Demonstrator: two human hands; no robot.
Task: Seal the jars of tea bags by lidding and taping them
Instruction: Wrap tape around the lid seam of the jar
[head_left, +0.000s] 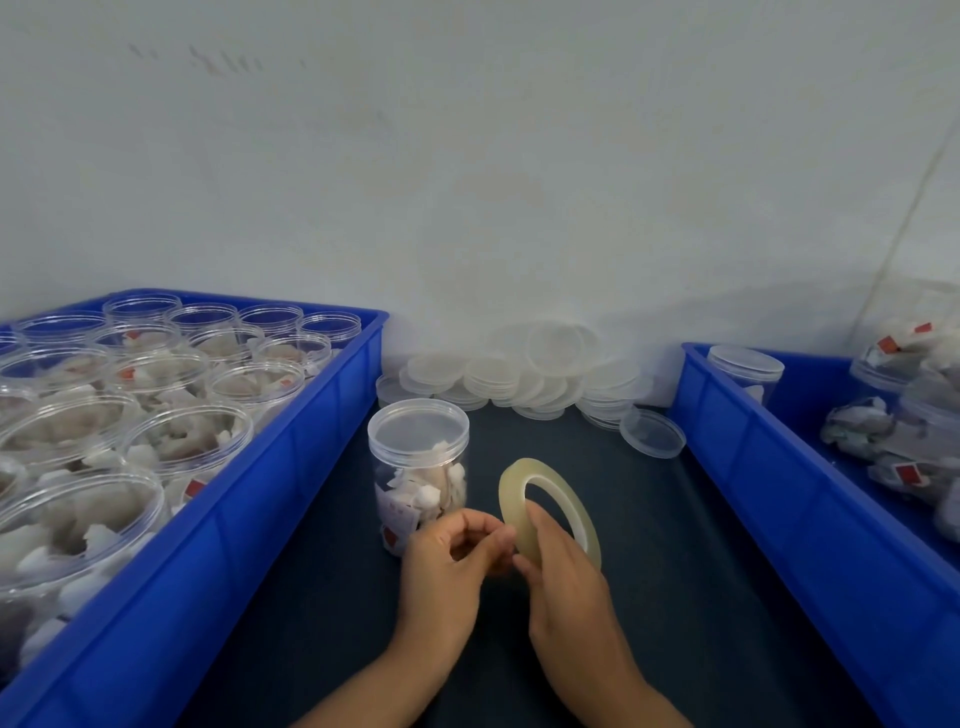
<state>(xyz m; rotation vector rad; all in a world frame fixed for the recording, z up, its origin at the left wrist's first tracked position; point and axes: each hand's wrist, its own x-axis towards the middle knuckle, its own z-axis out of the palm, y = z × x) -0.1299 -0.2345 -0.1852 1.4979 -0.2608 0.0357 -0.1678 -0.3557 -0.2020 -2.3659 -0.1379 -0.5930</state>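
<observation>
The right hand grips the tape roll just right of the lidded jar, while the left hand pinches at its edge.

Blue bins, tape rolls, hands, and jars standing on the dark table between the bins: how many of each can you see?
Blue bins: 2 (left bin, right bin)
Tape rolls: 1
Hands: 2 (left hand, right hand)
Jars on the table: 1
Total: 6

Dark tabletop beneath a pale wall
</observation>
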